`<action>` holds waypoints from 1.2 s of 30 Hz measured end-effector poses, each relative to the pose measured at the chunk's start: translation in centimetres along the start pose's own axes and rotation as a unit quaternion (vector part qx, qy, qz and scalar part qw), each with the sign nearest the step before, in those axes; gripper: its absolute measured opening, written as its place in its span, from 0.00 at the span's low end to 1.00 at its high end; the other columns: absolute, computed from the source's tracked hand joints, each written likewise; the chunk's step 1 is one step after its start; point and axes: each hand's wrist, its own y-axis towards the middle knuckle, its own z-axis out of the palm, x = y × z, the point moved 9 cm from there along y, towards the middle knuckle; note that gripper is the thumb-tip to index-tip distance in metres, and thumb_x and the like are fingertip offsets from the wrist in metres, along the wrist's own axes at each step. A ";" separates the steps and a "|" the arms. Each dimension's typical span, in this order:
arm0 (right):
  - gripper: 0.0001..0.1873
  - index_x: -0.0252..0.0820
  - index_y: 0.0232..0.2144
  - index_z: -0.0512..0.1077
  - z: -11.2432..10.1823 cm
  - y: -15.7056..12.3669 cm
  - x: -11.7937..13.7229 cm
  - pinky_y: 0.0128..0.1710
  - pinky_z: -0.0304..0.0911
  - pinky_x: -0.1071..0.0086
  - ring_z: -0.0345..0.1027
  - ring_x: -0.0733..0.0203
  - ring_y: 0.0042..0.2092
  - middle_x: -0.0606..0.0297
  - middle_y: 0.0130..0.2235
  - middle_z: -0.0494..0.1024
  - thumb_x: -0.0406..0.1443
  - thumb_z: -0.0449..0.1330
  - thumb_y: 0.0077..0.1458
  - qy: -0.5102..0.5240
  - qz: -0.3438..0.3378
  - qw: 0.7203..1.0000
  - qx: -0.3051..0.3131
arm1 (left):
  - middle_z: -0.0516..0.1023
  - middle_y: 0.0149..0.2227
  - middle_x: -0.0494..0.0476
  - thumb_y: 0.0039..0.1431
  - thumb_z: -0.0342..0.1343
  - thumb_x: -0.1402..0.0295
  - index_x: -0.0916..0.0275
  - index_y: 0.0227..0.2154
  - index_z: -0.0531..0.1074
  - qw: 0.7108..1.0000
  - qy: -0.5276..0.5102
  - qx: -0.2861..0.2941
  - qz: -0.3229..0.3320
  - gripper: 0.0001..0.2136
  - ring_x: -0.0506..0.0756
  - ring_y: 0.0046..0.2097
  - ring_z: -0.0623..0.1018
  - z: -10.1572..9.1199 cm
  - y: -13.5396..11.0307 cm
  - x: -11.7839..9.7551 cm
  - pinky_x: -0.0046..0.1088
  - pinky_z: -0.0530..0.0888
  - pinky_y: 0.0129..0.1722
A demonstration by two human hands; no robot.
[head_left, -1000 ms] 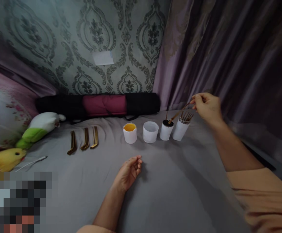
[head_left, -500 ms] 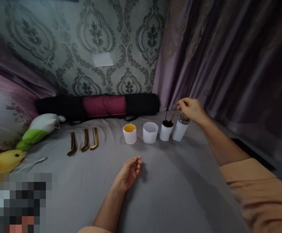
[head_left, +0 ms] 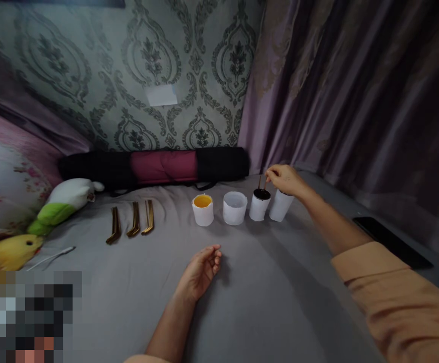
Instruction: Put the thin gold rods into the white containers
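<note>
Four white cups stand in a row on the grey sheet: one with yellow paint (head_left: 203,209), an empty-looking one (head_left: 235,207), one with dark liquid (head_left: 259,204), and a rightmost cup (head_left: 280,205) partly behind my hand. My right hand (head_left: 284,180) pinches a thin brown stick (head_left: 265,186) whose lower end dips into the dark cup. A second thin stick stands in that cup. My left hand (head_left: 201,270) rests on the sheet in front of the cups, fingers loosely curled, holding nothing.
Three bent gold straws (head_left: 132,226) lie left of the cups. A black and maroon roll (head_left: 154,167) lies along the wall. Plush toys (head_left: 66,200) and a white cable (head_left: 51,256) are at the left. A dark phone (head_left: 393,242) lies at the right by the curtain.
My right hand has moved left and down from above the rightmost cup, carrying the stick so its end sits in the dark cup. My left hand has stayed put.
</note>
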 end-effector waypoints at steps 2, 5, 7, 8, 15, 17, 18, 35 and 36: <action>0.12 0.39 0.29 0.71 0.3 0.0 -0.1 0.28 0.57 0.75 0.65 0.68 0.26 0.64 0.30 0.76 0.35 0.48 0.51 -0.002 0.004 1.000 0.009 | 0.70 0.25 0.54 0.52 0.50 0.74 0.70 0.33 0.68 1.000 0.000 0.001 0.000 0.06 0.44 0.23 0.68 0.0 0.0 0.0 0.19 0.65 0.21; 0.13 0.38 0.29 0.71 0.8 0.1 -0.1 0.28 0.58 0.75 0.66 0.68 0.26 0.63 0.30 0.76 0.34 0.47 0.51 -0.004 0.002 1.000 0.022 | 0.70 0.26 0.54 0.52 0.50 0.74 0.70 0.33 0.68 1.000 -0.001 -0.001 -0.001 0.06 0.44 0.23 0.68 0.0 -0.1 -0.1 0.19 0.65 0.21; 0.13 0.38 0.30 0.71 1.0 0.2 -0.2 0.28 0.58 0.75 0.66 0.68 0.27 0.63 0.30 0.76 0.34 0.46 0.51 -0.006 0.006 0.999 0.032 | 0.69 0.26 0.54 0.52 0.50 0.74 0.70 0.33 0.68 1.000 -0.001 -0.001 -0.002 0.06 0.44 0.23 0.68 0.0 0.0 0.0 0.18 0.65 0.21; 0.13 0.38 0.30 0.71 1.1 0.2 -0.2 0.29 0.58 0.75 0.66 0.68 0.27 0.63 0.30 0.76 0.34 0.46 0.51 -0.007 0.009 0.999 0.036 | 0.69 0.26 0.54 0.52 0.50 0.74 0.70 0.33 0.68 1.000 0.000 0.000 -0.002 0.06 0.44 0.23 0.68 0.0 0.0 0.0 0.19 0.65 0.21; 0.14 0.37 0.29 0.72 1.9 0.1 -0.3 0.29 0.58 0.75 0.67 0.67 0.27 0.63 0.29 0.76 0.34 0.46 0.51 -0.015 0.019 0.999 0.044 | 0.69 0.26 0.54 0.52 0.50 0.74 0.70 0.34 0.68 1.000 0.004 0.002 -0.002 0.07 0.44 0.23 0.68 0.0 0.0 0.0 0.19 0.65 0.21; 0.14 0.37 0.28 0.72 2.0 0.1 -0.4 0.29 0.58 0.76 0.67 0.67 0.28 0.63 0.29 0.76 0.33 0.47 0.50 -0.020 0.029 0.999 0.041 | 0.69 0.26 0.54 0.52 0.50 0.74 0.70 0.34 0.68 1.000 0.004 0.002 -0.002 0.07 0.44 0.23 0.68 0.1 0.0 0.0 0.19 0.65 0.21; 0.14 0.37 0.28 0.72 2.1 0.1 -0.5 0.28 0.58 0.75 0.67 0.66 0.28 0.62 0.29 0.76 0.33 0.47 0.50 -0.023 0.035 0.998 0.040 | 0.69 0.26 0.54 0.52 0.50 0.74 0.70 0.34 0.68 1.000 0.004 0.003 -0.003 0.07 0.44 0.24 0.68 0.1 0.0 0.0 0.19 0.65 0.22; 0.14 0.37 0.26 0.73 2.4 0.5 -1.5 0.29 0.59 0.73 0.69 0.63 0.29 0.58 0.30 0.76 0.33 0.48 0.50 -0.046 0.064 0.997 -0.006 | 0.69 0.26 0.54 0.52 0.50 0.74 0.70 0.34 0.68 1.000 0.000 0.000 -0.004 0.06 0.44 0.23 0.68 0.0 0.0 0.0 0.19 0.65 0.22; 0.14 0.37 0.26 0.73 2.4 0.5 -1.5 0.29 0.59 0.73 0.69 0.62 0.29 0.58 0.30 0.76 0.33 0.48 0.50 -0.047 0.065 0.997 -0.006 | 0.69 0.26 0.54 0.52 0.50 0.74 0.70 0.34 0.68 1.000 -0.001 0.002 -0.004 0.07 0.44 0.23 0.68 0.0 0.0 0.0 0.19 0.65 0.22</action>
